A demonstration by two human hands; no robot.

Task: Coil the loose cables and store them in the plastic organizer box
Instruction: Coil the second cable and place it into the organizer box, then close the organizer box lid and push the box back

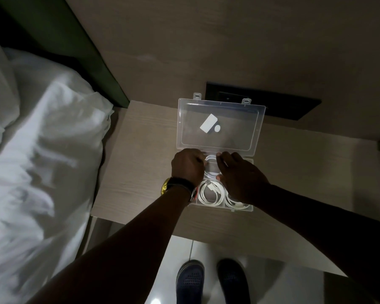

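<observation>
A clear plastic organizer box (pixel 251 208) sits on a light wooden bedside table (pixel 140 150), its lid (pixel 219 126) standing open toward the wall. A coiled white cable (pixel 212 166) lies in a far compartment, and both hands press on it. My left hand (pixel 188 165) grips its left side; my right hand (pixel 239 174) holds its right side with fingers spread. Another coiled white cable (pixel 211 193) fills the near middle compartment. A third coil (pixel 235 204) shows in the near right compartment, partly under my right wrist.
A bed with white linen (pixel 42 150) lies close on the left. A black socket panel (pixel 272 102) sits on the wall behind the lid. White stickers (pixel 210 123) mark the lid. Two dark shoes (pixel 211 281) stand on the floor below the table edge.
</observation>
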